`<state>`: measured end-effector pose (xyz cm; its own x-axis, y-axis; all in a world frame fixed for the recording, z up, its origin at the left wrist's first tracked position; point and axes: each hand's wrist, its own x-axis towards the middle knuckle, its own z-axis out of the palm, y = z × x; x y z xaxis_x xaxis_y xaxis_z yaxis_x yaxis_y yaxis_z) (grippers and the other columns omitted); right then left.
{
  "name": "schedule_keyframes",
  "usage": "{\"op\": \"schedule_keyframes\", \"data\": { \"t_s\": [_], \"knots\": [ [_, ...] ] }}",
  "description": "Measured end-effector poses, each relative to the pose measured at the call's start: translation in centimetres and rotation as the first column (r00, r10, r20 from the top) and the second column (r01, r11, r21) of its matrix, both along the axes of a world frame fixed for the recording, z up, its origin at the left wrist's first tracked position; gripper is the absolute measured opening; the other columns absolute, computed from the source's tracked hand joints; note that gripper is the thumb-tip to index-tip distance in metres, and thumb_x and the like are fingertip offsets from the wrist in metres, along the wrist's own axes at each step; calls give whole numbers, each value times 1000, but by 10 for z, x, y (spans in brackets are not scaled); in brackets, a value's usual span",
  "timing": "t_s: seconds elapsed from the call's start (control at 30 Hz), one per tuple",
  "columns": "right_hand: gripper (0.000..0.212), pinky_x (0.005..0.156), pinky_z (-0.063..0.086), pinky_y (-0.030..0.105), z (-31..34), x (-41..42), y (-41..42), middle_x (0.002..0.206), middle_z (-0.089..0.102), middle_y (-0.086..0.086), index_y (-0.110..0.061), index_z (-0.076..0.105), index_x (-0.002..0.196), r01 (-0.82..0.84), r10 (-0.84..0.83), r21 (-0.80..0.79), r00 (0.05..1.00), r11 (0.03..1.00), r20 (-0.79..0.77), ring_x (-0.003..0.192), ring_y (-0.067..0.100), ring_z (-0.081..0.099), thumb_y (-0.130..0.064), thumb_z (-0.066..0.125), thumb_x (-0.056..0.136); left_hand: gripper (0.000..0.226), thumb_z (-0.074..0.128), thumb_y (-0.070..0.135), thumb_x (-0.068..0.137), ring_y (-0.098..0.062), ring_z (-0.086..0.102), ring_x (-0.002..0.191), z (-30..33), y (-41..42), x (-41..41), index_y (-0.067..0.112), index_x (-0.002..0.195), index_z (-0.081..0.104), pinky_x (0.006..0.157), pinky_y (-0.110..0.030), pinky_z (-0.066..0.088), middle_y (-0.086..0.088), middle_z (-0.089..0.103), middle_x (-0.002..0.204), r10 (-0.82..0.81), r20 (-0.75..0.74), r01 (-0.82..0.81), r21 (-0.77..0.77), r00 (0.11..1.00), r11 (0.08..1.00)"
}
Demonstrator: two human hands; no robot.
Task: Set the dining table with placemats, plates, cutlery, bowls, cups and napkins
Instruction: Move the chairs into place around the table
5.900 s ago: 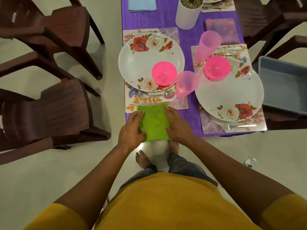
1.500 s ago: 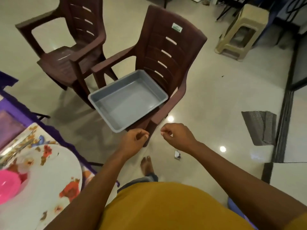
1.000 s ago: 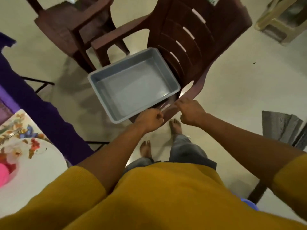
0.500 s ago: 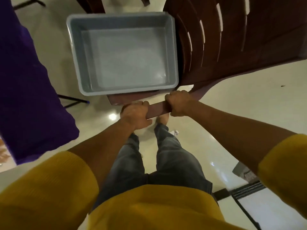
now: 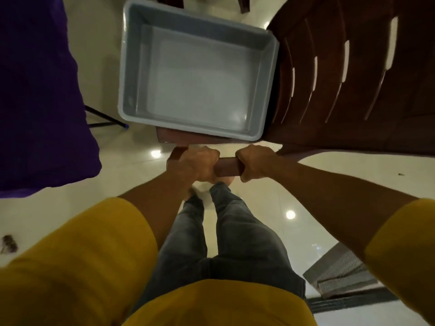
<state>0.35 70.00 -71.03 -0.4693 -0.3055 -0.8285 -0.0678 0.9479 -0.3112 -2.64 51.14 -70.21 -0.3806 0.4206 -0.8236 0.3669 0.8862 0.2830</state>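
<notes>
A dark brown plastic chair (image 5: 348,74) stands right below me, its slatted back at the right. On its seat lies a grey plastic tub (image 5: 197,74) with nothing inside. My left hand (image 5: 195,163) and my right hand (image 5: 256,162) both grip the chair's near armrest (image 5: 227,167), side by side, fingers curled round it. The purple tablecloth (image 5: 40,95) of the dining table hangs at the left edge. No plates, cups or napkins are in view.
A black table leg (image 5: 103,118) shows beside the cloth. My legs in grey jeans (image 5: 226,231) stand on a glossy cream floor. A grey mat (image 5: 339,276) lies at the lower right, by a dark floor strip.
I turned from the table to the chair. My hands left the green napkin, reached the armrest and closed round it. Since half a second ago the tub and chair have swung slightly in view.
</notes>
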Motion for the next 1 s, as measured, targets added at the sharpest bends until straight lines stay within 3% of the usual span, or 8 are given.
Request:
{"op": "schedule_keyframes", "data": {
  "t_s": [0.17, 0.37, 0.6, 0.83, 1.0],
  "knots": [
    [42, 77, 53, 36, 11, 2, -9, 99, 64, -1, -25, 59, 111, 5, -2, 36, 996, 999, -86, 85, 20, 57, -38, 79, 76, 56, 81, 43, 79, -25, 67, 100, 16, -11, 3, 21, 126, 59, 94, -44, 57, -2, 67, 110, 21, -82, -19, 34, 996, 999],
    [42, 69, 44, 31, 24, 10, -41, 96, 65, -1, -26, 58, 107, 16, -11, 28, 986, 999, -165, 79, 21, 54, -38, 78, 72, 54, 82, 37, 78, -25, 69, 96, 34, -43, 8, 22, 126, 62, 90, -40, 58, -1, 70, 107, 57, -89, -55, 34, 994, 998],
    [51, 82, 56, 40, 18, 27, -96, 104, 66, 1, -25, 59, 115, -58, 56, -12, 989, 998, -139, 92, 24, 63, -47, 79, 73, 58, 82, 39, 83, -22, 63, 102, 27, -99, 35, 21, 132, 55, 91, -36, 49, -4, 66, 116, 88, -45, -89, -22, 995, 996],
    [40, 73, 44, 34, 5, 42, -150, 90, 55, -4, -27, 57, 106, -71, 66, -39, 990, 997, -121, 87, 22, 59, -41, 78, 75, 54, 80, 38, 85, -19, 55, 94, 15, -151, 48, 23, 130, 55, 85, -35, 47, 0, 59, 106, 100, 27, -99, -62, 995, 993],
    [40, 83, 52, 40, -3, 50, -175, 90, 54, -3, -27, 56, 106, -57, 57, -4, 994, 998, -98, 84, 23, 55, -40, 77, 74, 55, 81, 35, 84, -18, 55, 93, 1, -175, 53, 23, 131, 55, 83, -33, 46, -1, 60, 107, 66, 17, -65, -48, 998, 997]
  ]
}}
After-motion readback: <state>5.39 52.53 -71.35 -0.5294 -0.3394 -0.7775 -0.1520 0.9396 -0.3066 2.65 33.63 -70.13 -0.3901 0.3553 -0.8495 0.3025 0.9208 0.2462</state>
